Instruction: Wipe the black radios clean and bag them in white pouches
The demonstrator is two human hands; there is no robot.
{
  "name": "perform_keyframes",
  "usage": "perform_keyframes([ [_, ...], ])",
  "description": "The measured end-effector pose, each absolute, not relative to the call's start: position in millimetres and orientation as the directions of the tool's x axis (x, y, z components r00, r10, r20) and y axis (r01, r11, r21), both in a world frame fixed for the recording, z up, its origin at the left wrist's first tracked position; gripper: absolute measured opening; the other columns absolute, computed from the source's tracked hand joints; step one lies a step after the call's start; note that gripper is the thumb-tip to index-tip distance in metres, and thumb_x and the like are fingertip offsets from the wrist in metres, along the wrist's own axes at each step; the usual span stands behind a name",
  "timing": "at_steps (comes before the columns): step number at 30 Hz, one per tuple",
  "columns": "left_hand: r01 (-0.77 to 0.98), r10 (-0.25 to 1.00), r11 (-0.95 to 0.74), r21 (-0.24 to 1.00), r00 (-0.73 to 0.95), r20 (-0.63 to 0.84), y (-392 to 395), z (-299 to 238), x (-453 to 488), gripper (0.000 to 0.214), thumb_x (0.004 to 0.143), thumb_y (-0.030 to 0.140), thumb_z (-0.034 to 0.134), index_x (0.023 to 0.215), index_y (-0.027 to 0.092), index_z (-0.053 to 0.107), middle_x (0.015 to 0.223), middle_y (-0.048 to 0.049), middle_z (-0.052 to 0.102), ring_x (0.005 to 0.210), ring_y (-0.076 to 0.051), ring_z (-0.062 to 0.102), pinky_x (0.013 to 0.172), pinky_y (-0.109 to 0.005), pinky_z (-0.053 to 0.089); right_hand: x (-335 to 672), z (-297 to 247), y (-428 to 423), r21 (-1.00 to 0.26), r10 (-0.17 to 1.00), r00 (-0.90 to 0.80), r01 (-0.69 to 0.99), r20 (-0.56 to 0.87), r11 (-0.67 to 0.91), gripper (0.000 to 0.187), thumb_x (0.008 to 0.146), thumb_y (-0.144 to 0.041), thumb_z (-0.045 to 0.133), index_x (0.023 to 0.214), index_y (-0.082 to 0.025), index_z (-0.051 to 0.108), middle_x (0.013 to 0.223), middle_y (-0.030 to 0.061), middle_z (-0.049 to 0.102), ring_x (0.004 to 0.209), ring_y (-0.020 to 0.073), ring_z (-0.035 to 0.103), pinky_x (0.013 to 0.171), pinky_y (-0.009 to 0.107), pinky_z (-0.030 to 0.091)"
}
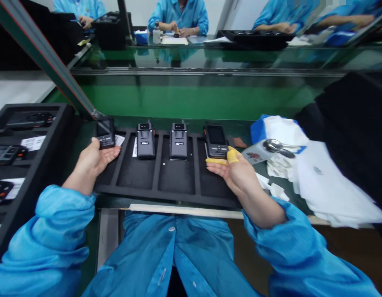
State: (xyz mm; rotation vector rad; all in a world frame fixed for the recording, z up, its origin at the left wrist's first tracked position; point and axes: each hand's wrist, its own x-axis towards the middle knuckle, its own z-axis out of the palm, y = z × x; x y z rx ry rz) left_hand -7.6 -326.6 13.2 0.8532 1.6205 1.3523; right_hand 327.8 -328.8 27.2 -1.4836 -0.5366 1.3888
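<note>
A black foam tray [161, 181] with several long slots lies in front of me on the green bench. My left hand [93, 159] holds a small black handset [105, 132] over the tray's leftmost slot, thumb on its lower edge. My right hand [234, 169], with yellow finger cots on thumb and forefinger, grips the lower end of another black handset [215, 141], screen up, at the rightmost slot. Between them two grey-backed handsets [145, 140] [178, 140] lie in the middle slots.
A second black tray [51, 136] with more handsets stands at my left. White cloths [321, 177] and a metal tool [277, 146] lie to the right, beside a black mass. A slanted metal bar [45, 57] crosses upper left. Other people in blue coats work beyond the glass shelf.
</note>
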Motion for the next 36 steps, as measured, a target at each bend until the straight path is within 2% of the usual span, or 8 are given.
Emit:
perform_keyframes([
  [4, -0.144, 0.812, 0.284, 0.948, -0.489, -0.318, -328.0, 18.7, -8.8, 0.031, 0.101, 0.023, 0.019, 0.098, 0.013, 0.048, 0.059, -0.004, 0.061, 0.051, -0.012, 0.061, 0.054, -0.021, 0.053, 324.0, 26.3, -336.4, -0.872, 0.863, 0.203, -0.278, -0.463, -0.402, 0.054, 0.091, -0.002, 0.029, 0.141, -0.02, 0.023, 0.063, -0.0026, 0.068, 0.063, 0.0118, 0.071, 0.062, 0.024, 0.061],
  [8, -0.187, 0.784, 0.334, 0.924, -0.49, -0.382, -325.0, 25.0, -9.9, 0.032, 0.101, 0.025, 0.025, 0.106, 0.013, 0.053, 0.058, -0.0054, 0.062, 0.047, -0.014, 0.062, 0.049, -0.022, 0.052, 327.0, 35.8, -342.8, -0.886, 0.865, 0.191, -0.067, -0.464, -0.46, 0.068, 0.089, -0.003, 0.037, 0.15, -0.017, 0.009, 0.056, -0.0023, 0.067, 0.053, 0.0122, 0.067, 0.054, 0.02, 0.058],
  [14, -0.068, 0.793, 0.415, 0.907, -0.462, -0.397, -322.5, 31.7, -7.8, 0.04, 0.1, 0.023, 0.024, 0.134, 0.014, 0.042, 0.055, -0.0029, 0.061, 0.044, -0.014, 0.06, 0.048, -0.022, 0.051, 329.6, 51.2, -336.2, -0.888, 0.964, 0.078, 0.377, -0.253, -0.264, 0.072, 0.083, -0.018, 0.054, 0.148, -0.019, 0.024, 0.067, -0.0021, 0.066, 0.053, 0.014, 0.063, 0.053, 0.027, 0.056],
  [19, 0.303, 0.808, 0.44, 0.845, -0.544, -0.226, -338.1, 41.3, -1.8, 0.058, 0.096, 0.024, 0.038, 0.149, 0.01, 0.018, 0.05, 0.0023, 0.057, 0.047, -0.018, 0.059, 0.055, -0.03, 0.053, 296.9, 57.3, -323.3, -0.44, 0.985, -0.153, 0.892, -0.074, 0.105, 0.078, 0.086, -0.032, 0.056, 0.151, -0.012, 0.017, 0.089, 0.0093, 0.07, 0.085, 0.0249, 0.067, 0.078, 0.038, 0.053],
  [23, 0.83, 0.883, 0.358, 0.428, -0.45, 0.133, -355.0, 50.6, 29.5, 0.071, 0.086, 0.036, 0.055, 0.147, 0.011, 0.026, 0.076, -0.0066, 0.068, 0.08, -0.032, 0.068, 0.079, -0.045, 0.052, 262.1, 51.5, -320.6, -0.106, 0.968, -0.235, 0.968, -0.086, 0.226, 0.103, 0.08, -0.054, 0.062, 0.151, -0.001, 0.008, 0.104, 0.0247, 0.063, 0.081, 0.0289, 0.066, 0.066, 0.033, 0.05],
  [27, 0.974, 0.973, 0.192, 0.119, -0.205, 0.109, -355.5, 48.6, 78.2, 0.079, 0.087, 0.047, 0.053, 0.151, 0.017, 0.016, 0.11, -0.0152, 0.064, 0.092, -0.032, 0.067, 0.074, -0.038, 0.052, 248.5, 43.4, -320.0, -0.012, 0.953, -0.278, 0.96, -0.119, 0.278, 0.098, 0.081, -0.051, 0.061, 0.149, 0.002, 0.013, 0.105, 0.0273, 0.062, 0.081, 0.0283, 0.066, 0.064, 0.031, 0.049],
  [32, 0.987, 0.988, 0.148, -0.065, -0.15, -0.032, -343.5, 40.5, 101.5, 0.093, 0.085, 0.063, 0.049, 0.152, 0.015, 0.007, 0.107, -0.0183, 0.062, 0.086, -0.03, 0.067, 0.068, -0.032, 0.051, 261.3, 41.3, -315.4, -0.241, 0.98, -0.18, 0.958, -0.082, 0.156, 0.09, 0.08, -0.046, 0.062, 0.146, -0.001, 0.023, 0.101, 0.0226, 0.065, 0.087, 0.0328, 0.066, 0.075, 0.041, 0.051],
  [36, 0.987, 0.986, 0.154, -0.042, -0.156, -0.052, -339.6, 39.5, 94.4, 0.094, 0.085, 0.062, 0.051, 0.152, 0.014, 0.007, 0.106, -0.0179, 0.063, 0.088, -0.029, 0.067, 0.07, -0.032, 0.05, 273.2, 35.1, -308.3, -0.826, 0.984, -0.035, 0.548, -0.175, -0.128, 0.081, 0.078, -0.044, 0.06, 0.144, -0.011, 0.026, 0.08, 0.0046, 0.064, 0.066, 0.0212, 0.065, 0.069, 0.038, 0.055],
])
